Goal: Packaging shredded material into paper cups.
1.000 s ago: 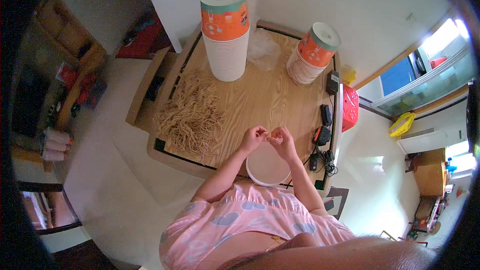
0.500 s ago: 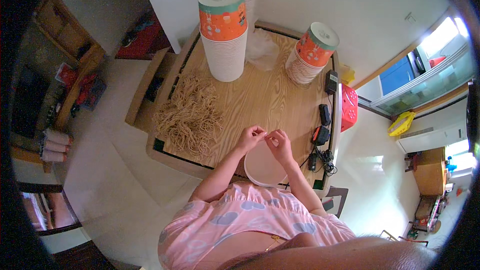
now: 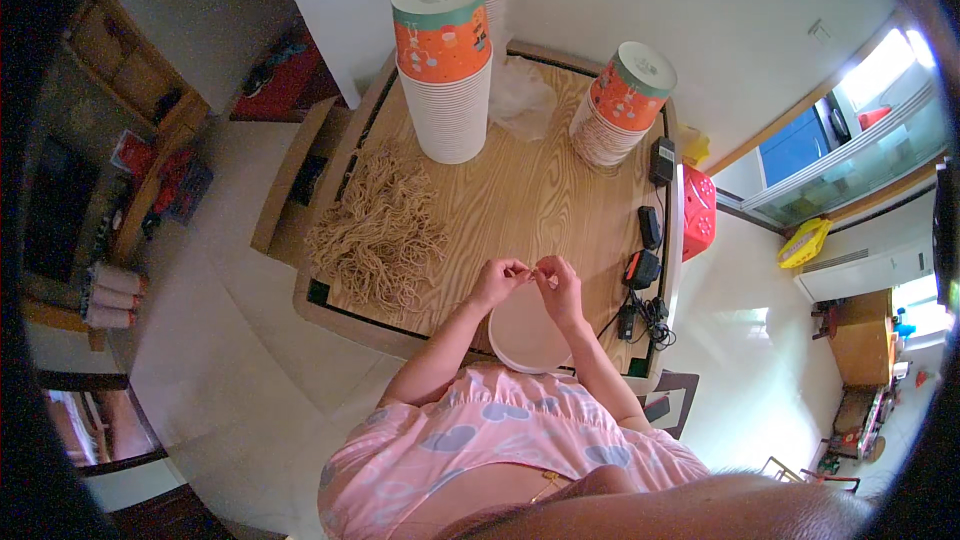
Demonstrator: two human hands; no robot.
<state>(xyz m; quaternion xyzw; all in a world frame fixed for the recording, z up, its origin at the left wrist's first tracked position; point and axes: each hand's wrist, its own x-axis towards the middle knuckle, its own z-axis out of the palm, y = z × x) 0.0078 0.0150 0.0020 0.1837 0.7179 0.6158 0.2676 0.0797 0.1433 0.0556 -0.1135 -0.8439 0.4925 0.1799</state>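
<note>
My left hand (image 3: 500,281) and my right hand (image 3: 558,286) almost meet at the fingertips, each in a pinch. What lies between the fingers is too small to make out. Below them, between my forearms, a white paper bucket (image 3: 523,337) stands at the table's near edge, partly covered by my right arm. Left of my hands lies a loose heap of tan cords (image 3: 378,230). Farther back rises a tall stack of upturned paper buckets (image 3: 445,105), the top one orange and green. A shorter, similar stack (image 3: 612,125) stands at the back right, with cords around its lower part.
A wooden table (image 3: 520,200) bears all this. Along its right edge lie black adapters (image 3: 650,228) and a coiled cable (image 3: 657,325). Clear plastic film (image 3: 522,100) rests between the stacks. A red stool (image 3: 698,212) is beyond the right edge; an open cardboard box (image 3: 290,195) is at the left.
My fingertips have shifted slightly, still pinched close together over the white bucket. The stacks and the cord heap stay in place.
</note>
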